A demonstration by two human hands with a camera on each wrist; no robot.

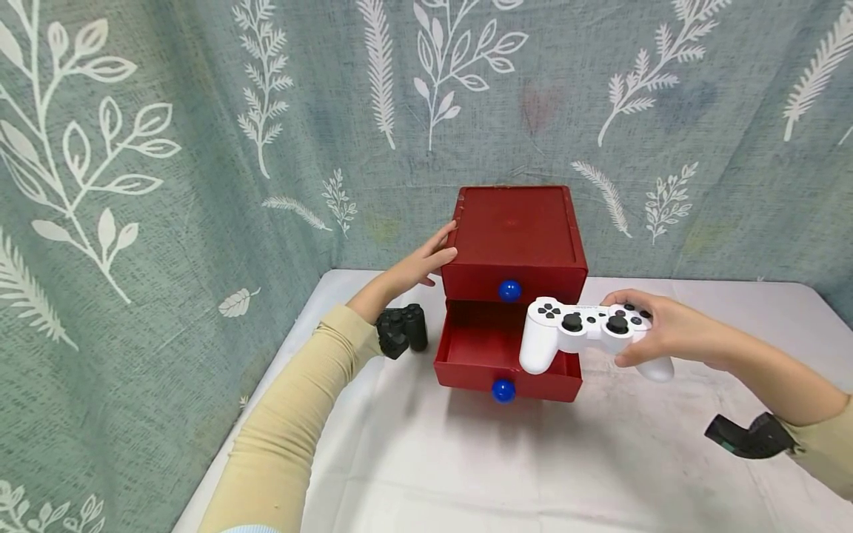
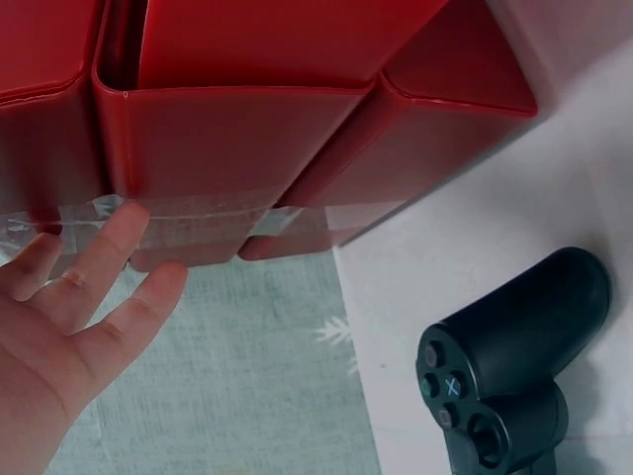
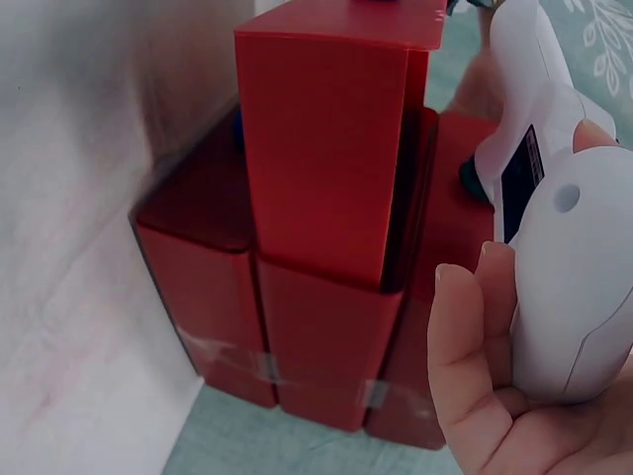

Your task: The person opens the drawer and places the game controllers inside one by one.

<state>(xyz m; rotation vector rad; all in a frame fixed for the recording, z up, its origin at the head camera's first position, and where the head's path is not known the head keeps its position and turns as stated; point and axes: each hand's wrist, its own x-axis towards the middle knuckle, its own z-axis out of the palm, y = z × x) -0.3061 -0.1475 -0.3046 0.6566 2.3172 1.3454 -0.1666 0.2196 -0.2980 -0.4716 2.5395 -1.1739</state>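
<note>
A red drawer cabinet (image 1: 513, 222) with blue knobs stands on the table, its drawer (image 1: 466, 376) below the top one pulled out. My right hand (image 1: 683, 333) grips a white game controller (image 1: 541, 348) by one end, its other end overlapping the pulled-out drawer in the head view. The right wrist view shows the fingers (image 3: 460, 327) curled beside the controller's handle (image 3: 569, 287). At the cabinet's left side is my left hand (image 1: 426, 266), fingers spread and fairly straight, fingertips right at the side wall. A black game controller (image 2: 524, 336) lies on the table near that hand.
A white cloth (image 1: 400, 459) covers the table. Behind and to the left hangs a green curtain (image 1: 200, 185) with white leaf patterns. A blue knob (image 1: 503, 391) sticks out from the pulled-out drawer's front. Clear tape (image 2: 227, 213) runs along the cabinet's side.
</note>
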